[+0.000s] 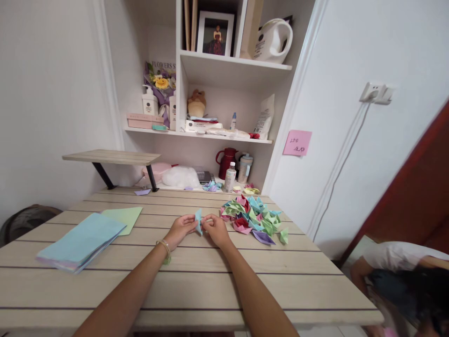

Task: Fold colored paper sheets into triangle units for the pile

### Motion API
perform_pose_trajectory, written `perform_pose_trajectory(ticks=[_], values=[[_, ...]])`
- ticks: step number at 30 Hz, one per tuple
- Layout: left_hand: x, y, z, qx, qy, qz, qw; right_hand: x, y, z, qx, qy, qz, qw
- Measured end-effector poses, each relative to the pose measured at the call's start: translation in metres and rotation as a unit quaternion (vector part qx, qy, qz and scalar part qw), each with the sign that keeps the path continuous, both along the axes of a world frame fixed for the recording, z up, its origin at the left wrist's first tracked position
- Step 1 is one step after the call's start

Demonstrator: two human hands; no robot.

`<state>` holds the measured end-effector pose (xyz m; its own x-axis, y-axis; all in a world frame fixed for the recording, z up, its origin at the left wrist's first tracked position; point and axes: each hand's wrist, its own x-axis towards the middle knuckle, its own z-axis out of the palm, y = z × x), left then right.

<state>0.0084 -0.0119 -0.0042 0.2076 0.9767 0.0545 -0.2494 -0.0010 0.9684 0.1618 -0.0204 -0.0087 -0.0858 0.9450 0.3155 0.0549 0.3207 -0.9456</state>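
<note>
Between my two hands, above the middle of the table, is a small light-blue folded paper boat [198, 222], held on end. My left hand [182, 228] pinches it from the left, thumb and fingers closed on the paper. On the other side, the fingertips of my right hand [215, 229] are closed at its right edge. Just right of my right hand lies a heap of folded paper boats [250, 213] in green, blue, pink, red and purple. A purple paper boat [263, 238] sits at the heap's front edge.
A stack of coloured paper [84, 238] lies at the left, with a green sheet [128, 219] partly under it. A small raised shelf [112, 157] stands behind. At the back are a bottle [229, 178] and a red jug [227, 163]. Another person [403, 267] is low at the right.
</note>
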Motion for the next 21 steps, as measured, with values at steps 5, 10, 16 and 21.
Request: perform_pose_trajectory(ticks=[5, 10, 16, 21], values=[[-0.0010, 0.0006, -0.0007, 0.005, 0.002, 0.008, 1.000, -0.0029, -0.0002, -0.0012, 0.004, -0.009, 0.010, 1.000], [-0.0011, 0.0013, -0.0006, 0.006, -0.035, 0.018, 0.999, -0.0061, -0.0018, 0.0003, 0.065, -0.042, 0.004, 0.997], [0.0004, -0.0007, 0.0042, -0.003, -0.050, 0.004, 0.999, -0.0020, -0.0009, 0.0014, 0.129, -0.119, -0.066, 0.982], [-0.0001, -0.0018, 0.0036, -0.006, -0.059, 0.008, 0.998, 0.0029, -0.0036, 0.0069, 0.197, -0.183, -0.076, 0.960]])
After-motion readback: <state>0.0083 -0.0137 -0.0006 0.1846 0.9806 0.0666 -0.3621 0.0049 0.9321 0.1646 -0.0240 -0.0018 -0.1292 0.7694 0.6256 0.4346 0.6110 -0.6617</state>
